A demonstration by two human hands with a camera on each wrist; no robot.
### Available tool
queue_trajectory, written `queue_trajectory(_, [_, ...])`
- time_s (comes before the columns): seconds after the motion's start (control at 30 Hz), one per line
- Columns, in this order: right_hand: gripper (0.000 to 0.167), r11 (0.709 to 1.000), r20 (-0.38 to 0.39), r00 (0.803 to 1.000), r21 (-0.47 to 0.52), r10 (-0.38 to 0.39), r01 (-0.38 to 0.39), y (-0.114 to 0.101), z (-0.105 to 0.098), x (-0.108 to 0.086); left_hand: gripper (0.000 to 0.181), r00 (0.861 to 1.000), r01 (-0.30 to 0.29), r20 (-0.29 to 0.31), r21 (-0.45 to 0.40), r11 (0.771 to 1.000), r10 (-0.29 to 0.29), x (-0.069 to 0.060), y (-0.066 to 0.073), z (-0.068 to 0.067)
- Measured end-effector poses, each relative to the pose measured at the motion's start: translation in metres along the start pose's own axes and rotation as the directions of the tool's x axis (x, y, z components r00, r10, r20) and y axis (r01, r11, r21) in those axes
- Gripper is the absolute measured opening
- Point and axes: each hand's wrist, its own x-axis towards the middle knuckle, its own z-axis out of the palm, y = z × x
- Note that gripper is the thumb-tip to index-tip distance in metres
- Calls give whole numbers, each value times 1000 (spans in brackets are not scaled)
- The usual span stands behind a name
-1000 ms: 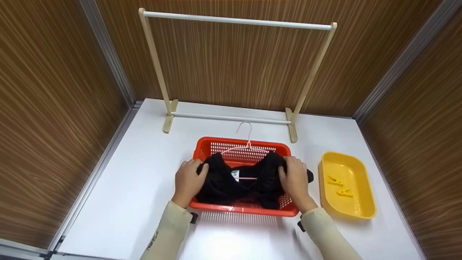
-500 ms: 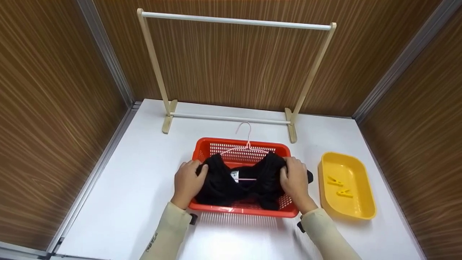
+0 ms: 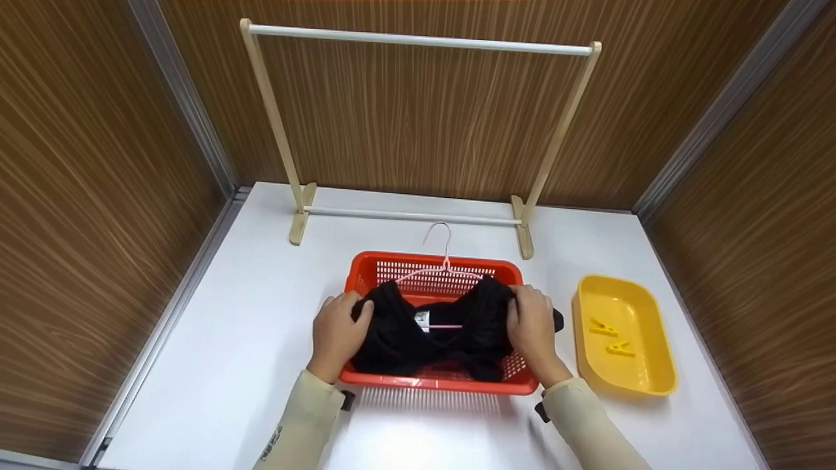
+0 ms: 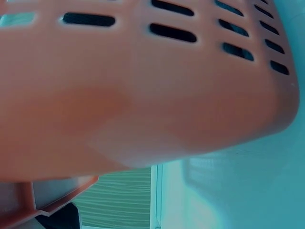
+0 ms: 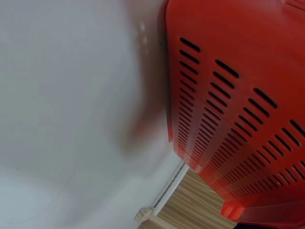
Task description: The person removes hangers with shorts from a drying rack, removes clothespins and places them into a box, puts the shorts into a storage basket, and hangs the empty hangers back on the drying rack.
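Observation:
A black top (image 3: pixel 390 336) with a white label (image 3: pixel 423 318) at its neck lies over the red basket (image 3: pixel 431 384). Inside the top is a pink clothes hanger (image 3: pixel 447 267); its hook points toward the rack, and its lower bar shows in the neck opening. At the left shoulder my left hand (image 3: pixel 340 331) grips the cloth, thumb on top. My right hand (image 3: pixel 532 326) holds the opposite shoulder the same way. Both wrist views show mainly the outer basket wall (image 4: pixel 109 100), slotted in the right wrist view too (image 5: pixel 224 124); neither hand appears there.
Behind the basket stands a wooden garment rack (image 3: pixel 277 124) with a white top rail (image 3: pixel 418 40) and a low crossbar. To the right, a yellow tray (image 3: pixel 646 365) contains two yellow clothespins (image 3: pixel 620 348). Wood-grain panels (image 3: pixel 85 196) enclose the white table (image 3: pixel 215 326) at the back and sides.
The head view has shifted slightly, so everything sits a little further left and lower. Both hands keep their grip on the black top, which stays over the basket.

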Motion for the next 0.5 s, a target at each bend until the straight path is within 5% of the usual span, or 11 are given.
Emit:
queue_trajectory(0.23, [14,1000,-3,1000,23,-11,11,0,-2,1,26,999,-32,15,25,999,31,-2,1,-1])
queue_trajectory(0.5, [14,995,-95,995,87,-29,38,1,-2,0,31,989,-109,107,16,994,107,-1,2,-6])
